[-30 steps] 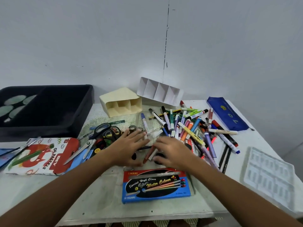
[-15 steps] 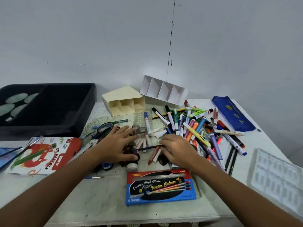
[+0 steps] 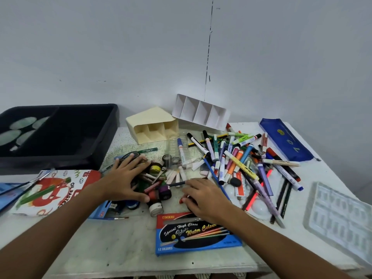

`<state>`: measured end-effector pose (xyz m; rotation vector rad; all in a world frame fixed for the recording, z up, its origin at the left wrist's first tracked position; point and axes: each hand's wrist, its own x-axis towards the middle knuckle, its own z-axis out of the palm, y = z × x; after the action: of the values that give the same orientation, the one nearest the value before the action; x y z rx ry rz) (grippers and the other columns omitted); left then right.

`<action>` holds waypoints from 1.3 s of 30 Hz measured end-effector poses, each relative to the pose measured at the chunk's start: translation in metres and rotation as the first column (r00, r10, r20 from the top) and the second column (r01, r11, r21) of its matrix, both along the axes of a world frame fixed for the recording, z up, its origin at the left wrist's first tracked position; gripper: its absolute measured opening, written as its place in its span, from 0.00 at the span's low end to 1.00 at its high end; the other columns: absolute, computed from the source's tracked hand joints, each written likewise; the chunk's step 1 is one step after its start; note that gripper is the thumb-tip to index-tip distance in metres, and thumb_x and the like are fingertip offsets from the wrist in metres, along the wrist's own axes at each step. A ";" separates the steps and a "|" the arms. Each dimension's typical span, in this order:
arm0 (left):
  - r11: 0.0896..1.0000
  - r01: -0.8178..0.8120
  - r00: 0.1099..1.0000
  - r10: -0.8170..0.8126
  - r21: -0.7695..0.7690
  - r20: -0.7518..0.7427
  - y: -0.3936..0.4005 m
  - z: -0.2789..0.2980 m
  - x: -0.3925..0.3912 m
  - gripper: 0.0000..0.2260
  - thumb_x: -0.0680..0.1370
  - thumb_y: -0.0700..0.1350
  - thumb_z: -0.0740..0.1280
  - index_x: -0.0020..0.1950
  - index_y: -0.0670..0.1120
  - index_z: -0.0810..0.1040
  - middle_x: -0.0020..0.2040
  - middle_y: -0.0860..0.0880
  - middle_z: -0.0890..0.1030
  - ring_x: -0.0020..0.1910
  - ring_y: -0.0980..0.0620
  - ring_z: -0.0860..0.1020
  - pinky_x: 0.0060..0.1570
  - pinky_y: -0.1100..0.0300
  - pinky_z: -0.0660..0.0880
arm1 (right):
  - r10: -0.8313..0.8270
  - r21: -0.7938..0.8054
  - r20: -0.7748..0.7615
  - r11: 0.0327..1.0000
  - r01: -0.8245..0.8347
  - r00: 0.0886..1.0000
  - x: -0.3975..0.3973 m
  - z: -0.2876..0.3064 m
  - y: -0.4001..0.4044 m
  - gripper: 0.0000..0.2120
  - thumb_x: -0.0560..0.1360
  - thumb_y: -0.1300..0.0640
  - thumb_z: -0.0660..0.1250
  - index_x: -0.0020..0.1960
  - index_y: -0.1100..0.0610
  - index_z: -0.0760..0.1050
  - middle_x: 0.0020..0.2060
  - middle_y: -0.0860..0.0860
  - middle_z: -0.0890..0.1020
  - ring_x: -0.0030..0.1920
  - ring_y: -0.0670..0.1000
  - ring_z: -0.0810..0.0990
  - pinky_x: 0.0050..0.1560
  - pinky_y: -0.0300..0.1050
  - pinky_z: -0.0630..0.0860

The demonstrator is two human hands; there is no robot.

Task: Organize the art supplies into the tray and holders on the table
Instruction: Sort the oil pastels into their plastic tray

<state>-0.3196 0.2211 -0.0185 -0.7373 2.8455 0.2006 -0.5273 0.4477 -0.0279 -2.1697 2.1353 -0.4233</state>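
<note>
My left hand [image 3: 124,178] lies palm down with spread fingers on a heap of scissors and small paint pots [image 3: 161,193]. My right hand [image 3: 205,196] rests flat on loose crayons just above the blue water colour box [image 3: 197,236], with a red crayon [image 3: 181,200] at its fingertips. Neither hand grips anything. A big pile of markers and pens [image 3: 237,158] spreads to the right. At the back stand a black tray [image 3: 86,156], a cream holder [image 3: 153,125] lying on its side, and a white divided holder [image 3: 201,113].
An oil pastels box [image 3: 54,190] and paintbrushes [image 3: 20,186] lie at the left. A blue pouch [image 3: 285,139] sits at the back right, a clear plastic insert [image 3: 342,214] at the right edge. A white paint bottle [image 3: 155,207] lies between my hands.
My left hand has slid left across the heap, uncovering paint pots and the white bottle. My right hand has stayed nearly in place on the crayons.
</note>
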 end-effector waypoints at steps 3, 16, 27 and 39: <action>0.999 -0.043 0.984 0.045 0.011 -0.171 0.002 0.003 0.012 0.44 0.65 0.81 0.45 0.77 0.62 0.43 0.77 0.57 0.41 0.76 0.55 0.36 0.75 0.46 0.38 | 0.013 -0.069 0.098 0.998 -0.006 0.995 0.002 0.004 -0.010 0.15 0.79 0.55 0.60 0.62 0.58 0.78 0.60 0.53 0.79 0.60 0.53 0.76 0.59 0.51 0.74; 0.968 -0.238 0.966 0.245 0.084 -0.081 -0.025 -0.015 0.016 0.32 0.78 0.65 0.41 0.79 0.52 0.39 0.80 0.50 0.40 0.78 0.50 0.37 0.75 0.48 0.39 | 0.044 -0.056 0.161 0.998 -0.036 0.986 0.026 0.012 -0.115 0.21 0.81 0.48 0.60 0.70 0.56 0.72 0.66 0.54 0.76 0.65 0.54 0.73 0.64 0.50 0.70; 0.983 -0.136 0.832 0.183 0.127 -0.524 -0.054 -0.006 0.006 0.20 0.79 0.47 0.67 0.70 0.44 0.73 0.72 0.47 0.70 0.73 0.49 0.65 0.71 0.58 0.61 | -0.158 0.046 0.220 0.987 0.151 0.963 0.009 0.016 -0.167 0.18 0.78 0.59 0.61 0.67 0.56 0.75 0.63 0.53 0.77 0.61 0.56 0.76 0.61 0.52 0.73; 0.961 -0.260 0.874 0.274 0.089 -0.401 -0.051 -0.009 0.015 0.28 0.81 0.56 0.61 0.78 0.46 0.60 0.78 0.47 0.59 0.78 0.49 0.54 0.74 0.52 0.59 | -0.267 0.030 0.113 0.964 0.265 0.957 0.014 0.015 -0.207 0.05 0.77 0.55 0.65 0.50 0.53 0.78 0.45 0.50 0.84 0.49 0.54 0.80 0.54 0.49 0.73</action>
<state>-0.3046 0.1701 -0.0279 -1.2126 3.1017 0.4967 -0.5133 0.2402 -0.0129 -1.8038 2.3623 -0.5350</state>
